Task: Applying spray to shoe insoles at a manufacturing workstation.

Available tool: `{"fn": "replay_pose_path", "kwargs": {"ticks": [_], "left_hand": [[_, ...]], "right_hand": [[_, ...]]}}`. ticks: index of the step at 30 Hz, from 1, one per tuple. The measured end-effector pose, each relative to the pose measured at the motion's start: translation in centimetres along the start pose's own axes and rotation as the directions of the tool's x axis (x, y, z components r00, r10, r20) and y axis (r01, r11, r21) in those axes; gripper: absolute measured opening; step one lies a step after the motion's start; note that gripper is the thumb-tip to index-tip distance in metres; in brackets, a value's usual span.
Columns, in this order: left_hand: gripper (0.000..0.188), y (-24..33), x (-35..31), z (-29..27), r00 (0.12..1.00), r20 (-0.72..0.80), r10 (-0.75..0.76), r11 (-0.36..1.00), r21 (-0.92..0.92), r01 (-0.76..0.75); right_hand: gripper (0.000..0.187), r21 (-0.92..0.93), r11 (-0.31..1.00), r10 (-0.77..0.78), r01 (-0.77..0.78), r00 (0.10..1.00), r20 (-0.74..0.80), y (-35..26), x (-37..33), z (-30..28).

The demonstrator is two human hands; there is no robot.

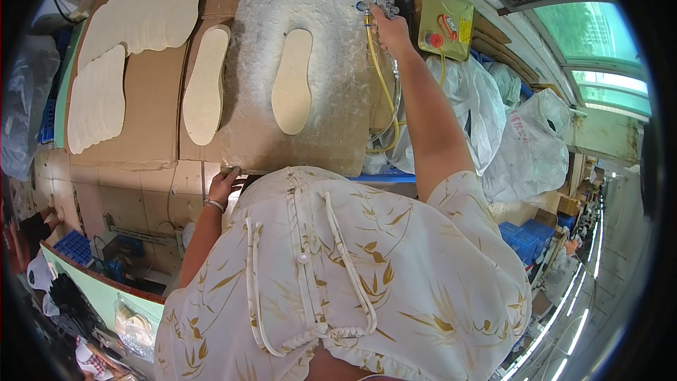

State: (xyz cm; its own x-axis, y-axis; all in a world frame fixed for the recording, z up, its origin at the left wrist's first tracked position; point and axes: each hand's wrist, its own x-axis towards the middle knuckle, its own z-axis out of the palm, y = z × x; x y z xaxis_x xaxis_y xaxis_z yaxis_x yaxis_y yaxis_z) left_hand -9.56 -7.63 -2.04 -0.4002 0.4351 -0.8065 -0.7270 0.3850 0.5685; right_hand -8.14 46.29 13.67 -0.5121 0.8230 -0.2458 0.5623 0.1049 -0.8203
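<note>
My right hand [389, 31] is wrapped round a spray gun [374, 6] at the far right of the cardboard. A yellow hose [379, 64] hangs from the gun. One cream insole [292, 85] lies flat on a cardboard sheet [317, 155] crusted with whitish residue, left of and nearer than the gun. To its left lies a second insole [206, 88]. Overlapping rows of insoles [144, 14] spread over cardboard farther left. My left hand [224, 187] is low at the sheet's near left corner, fingers curled against its edge; the fingertips are partly hidden.
A yellow-green metal can [446, 21] with a red cap stands right of the gun, a hose running to it. White plastic bags [529, 141] fill the right side. Blue crates [525, 236] sit below right. Another person [35, 229] is at the far left edge.
</note>
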Motion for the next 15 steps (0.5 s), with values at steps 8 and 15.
{"fn": "replay_pose_path", "kwargs": {"ticks": [8, 15], "left_hand": [[0.041, 0.12, -0.01, 0.10, 1.000, -0.016, -0.005, 1.000, 0.006, 0.006], [0.036, 0.37, -0.16, 0.19, 1.000, -0.019, -0.007, 1.000, -0.012, 0.007]], "right_hand": [[0.039, 0.019, 1.000, -0.007, 0.007, 1.000, 0.010, 0.24, 0.14, -0.09], [0.040, 0.017, 1.000, -0.004, 0.004, 1.000, 0.011, 0.17, -0.02, -0.10]]}}
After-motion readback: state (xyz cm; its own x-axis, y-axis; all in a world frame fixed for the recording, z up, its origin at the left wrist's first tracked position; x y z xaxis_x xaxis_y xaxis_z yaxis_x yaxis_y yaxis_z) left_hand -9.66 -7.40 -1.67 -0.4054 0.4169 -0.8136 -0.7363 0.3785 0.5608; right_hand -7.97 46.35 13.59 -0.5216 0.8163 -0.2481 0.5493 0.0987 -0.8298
